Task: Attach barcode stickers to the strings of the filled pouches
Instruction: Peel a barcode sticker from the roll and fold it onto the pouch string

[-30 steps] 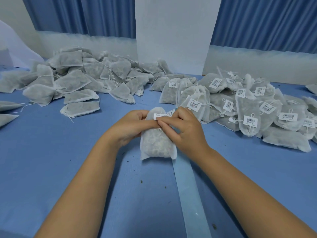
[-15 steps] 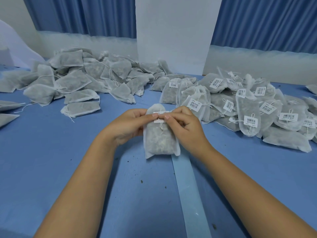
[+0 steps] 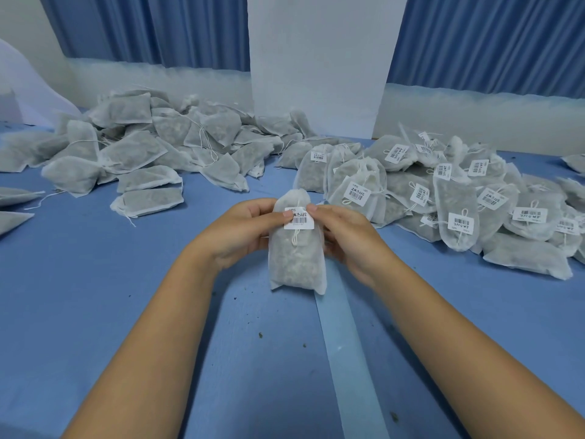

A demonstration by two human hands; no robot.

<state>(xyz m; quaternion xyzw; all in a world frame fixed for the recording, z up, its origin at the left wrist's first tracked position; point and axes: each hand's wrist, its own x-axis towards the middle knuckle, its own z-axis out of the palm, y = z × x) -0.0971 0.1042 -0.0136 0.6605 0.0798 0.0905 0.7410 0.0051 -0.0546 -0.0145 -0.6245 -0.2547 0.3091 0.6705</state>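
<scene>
A filled white mesh pouch stands upright at the table's centre, held between both hands. A white barcode sticker sits near its top, with the drawstring loop hanging just below it. My left hand grips the pouch's left side, its thumb pressing the sticker's left edge. My right hand grips the right side, thumb on the sticker's upper right corner. Unlabelled pouches lie heaped at the back left. Labelled pouches are piled at the right.
A pale strip of sticker backing paper runs from under the pouch toward the near edge of the blue table. A white panel and blue curtains stand behind. Small crumbs dot the cloth.
The pouch has been raised upright and the sticker now lies flat and faces me; earlier both hands were pinching it folded at the pouch's top.
</scene>
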